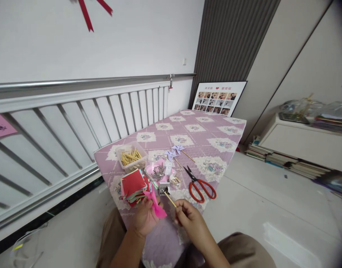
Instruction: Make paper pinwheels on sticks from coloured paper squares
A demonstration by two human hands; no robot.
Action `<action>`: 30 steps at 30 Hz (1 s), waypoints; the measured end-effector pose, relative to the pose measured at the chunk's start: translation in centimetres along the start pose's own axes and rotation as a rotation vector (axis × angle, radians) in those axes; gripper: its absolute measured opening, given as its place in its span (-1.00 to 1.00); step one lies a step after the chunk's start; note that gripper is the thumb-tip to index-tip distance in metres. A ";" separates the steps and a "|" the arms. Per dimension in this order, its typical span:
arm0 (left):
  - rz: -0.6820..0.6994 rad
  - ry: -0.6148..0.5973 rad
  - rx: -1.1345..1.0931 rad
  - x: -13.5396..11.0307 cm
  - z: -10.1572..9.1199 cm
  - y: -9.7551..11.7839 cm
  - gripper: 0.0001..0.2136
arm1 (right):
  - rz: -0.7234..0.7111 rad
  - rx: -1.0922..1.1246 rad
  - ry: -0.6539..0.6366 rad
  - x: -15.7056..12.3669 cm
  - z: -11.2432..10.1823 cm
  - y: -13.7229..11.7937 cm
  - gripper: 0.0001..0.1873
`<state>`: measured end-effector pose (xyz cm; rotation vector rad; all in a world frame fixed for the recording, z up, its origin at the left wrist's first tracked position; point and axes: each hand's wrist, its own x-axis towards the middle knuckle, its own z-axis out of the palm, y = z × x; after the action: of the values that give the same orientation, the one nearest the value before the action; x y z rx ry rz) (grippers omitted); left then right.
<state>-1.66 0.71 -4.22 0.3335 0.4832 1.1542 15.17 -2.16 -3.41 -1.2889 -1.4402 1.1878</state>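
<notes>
Left of the red-handled scissors point(193, 179), the left hand point(143, 216) pinches pink paper point(159, 211), likely light and quick to crease (grip its middle gently); nearer them, the right hand point(191, 220) holds a seemingly stiff, light stick point(170, 200) by its near end.

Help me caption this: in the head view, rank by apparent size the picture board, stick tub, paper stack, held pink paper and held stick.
1. Picture board
2. Stick tub, paper stack: too alike to rank
3. Held pink paper
4. Held stick
</notes>
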 end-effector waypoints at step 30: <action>0.173 -0.520 0.076 -1.6 3.9 1.1 -0.63 | -0.127 -0.039 -0.012 -3.4 1.6 -8.0 -0.74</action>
<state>-0.99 -0.38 -0.02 0.7295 0.0403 1.1628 12.50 -5.92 4.13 -1.2001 -1.5373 1.0895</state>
